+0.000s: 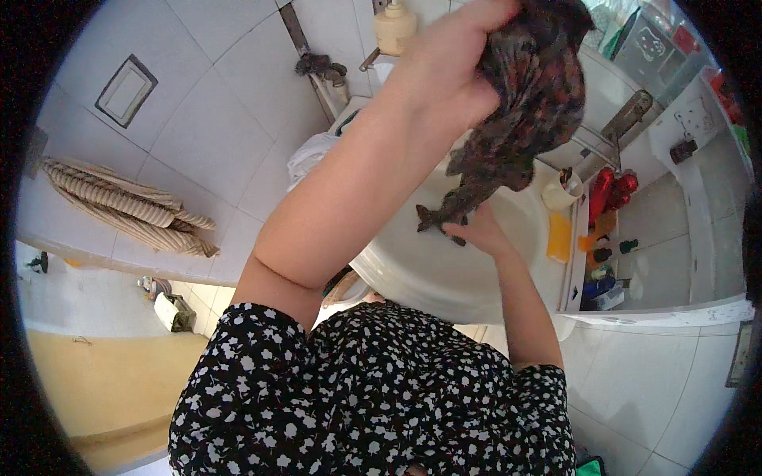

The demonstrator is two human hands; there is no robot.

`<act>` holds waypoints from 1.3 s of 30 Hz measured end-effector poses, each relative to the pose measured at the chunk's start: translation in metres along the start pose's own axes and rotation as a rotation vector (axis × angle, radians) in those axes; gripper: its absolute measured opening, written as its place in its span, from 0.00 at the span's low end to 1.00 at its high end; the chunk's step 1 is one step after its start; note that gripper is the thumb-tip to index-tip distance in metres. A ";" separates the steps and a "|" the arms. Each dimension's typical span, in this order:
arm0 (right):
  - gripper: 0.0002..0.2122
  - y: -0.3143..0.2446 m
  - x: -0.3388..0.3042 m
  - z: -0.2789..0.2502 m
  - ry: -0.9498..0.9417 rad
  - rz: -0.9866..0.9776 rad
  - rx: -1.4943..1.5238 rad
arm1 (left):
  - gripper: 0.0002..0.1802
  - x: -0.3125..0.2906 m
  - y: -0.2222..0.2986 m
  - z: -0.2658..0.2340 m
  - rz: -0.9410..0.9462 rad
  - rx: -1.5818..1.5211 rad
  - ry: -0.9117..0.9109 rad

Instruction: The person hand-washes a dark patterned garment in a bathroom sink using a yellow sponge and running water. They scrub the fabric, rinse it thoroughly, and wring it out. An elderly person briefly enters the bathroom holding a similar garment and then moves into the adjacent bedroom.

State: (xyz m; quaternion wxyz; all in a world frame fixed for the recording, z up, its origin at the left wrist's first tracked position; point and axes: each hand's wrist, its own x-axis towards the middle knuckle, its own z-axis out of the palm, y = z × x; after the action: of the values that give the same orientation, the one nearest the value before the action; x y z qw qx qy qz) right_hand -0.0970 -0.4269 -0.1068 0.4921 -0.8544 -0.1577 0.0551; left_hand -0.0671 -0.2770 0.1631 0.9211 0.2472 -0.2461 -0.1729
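A dark, crumpled cloth (533, 103) with reddish patches hangs over a white washbasin (429, 266). My left hand (464, 67) is raised high and gripping its upper part, with the fingertips partly hidden by the fabric. Lower down, near the inside of the bowl, my right hand (480, 232) is closed on the narrow, twisted lower end. Between the two hands the cloth stretches downward and bunches together.
On the basin's right rim stand a white cup (562, 190) and a yellow item (559, 238). A shelf unit beyond holds red packets (609, 190) and small bottles. A striped beige towel (127, 206) hangs at the left. A cream pump bottle (394, 28) stands at the back.
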 end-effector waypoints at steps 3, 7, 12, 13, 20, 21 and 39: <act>0.26 0.026 0.031 0.017 0.209 -0.006 0.220 | 0.20 -0.001 0.018 0.011 -0.090 -0.057 -0.064; 0.23 0.084 0.006 0.001 0.158 0.257 0.614 | 0.17 -0.021 0.030 -0.047 0.027 0.134 0.204; 0.24 0.061 -0.012 -0.028 0.188 0.352 0.957 | 0.24 -0.089 -0.039 -0.207 -0.542 0.997 0.198; 0.25 0.042 -0.006 -0.026 0.200 0.304 0.861 | 0.28 -0.107 -0.067 -0.228 -0.646 1.025 0.212; 0.24 -0.050 -0.018 0.013 0.179 0.026 0.463 | 0.42 -0.146 -0.174 -0.245 -0.868 -0.021 0.835; 0.23 -0.060 -0.023 0.016 0.112 0.041 0.441 | 0.40 -0.140 -0.168 -0.239 -0.745 -0.123 0.666; 0.20 0.124 -0.015 0.007 0.736 0.396 0.204 | 0.20 -0.124 -0.142 -0.221 -0.627 0.959 0.516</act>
State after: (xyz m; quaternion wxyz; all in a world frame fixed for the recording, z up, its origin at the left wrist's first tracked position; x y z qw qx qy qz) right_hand -0.0857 -0.4841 -0.2179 0.5774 -0.7778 0.2015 -0.1447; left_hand -0.0772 -0.2565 -0.1260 0.6429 0.7272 0.0183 -0.2398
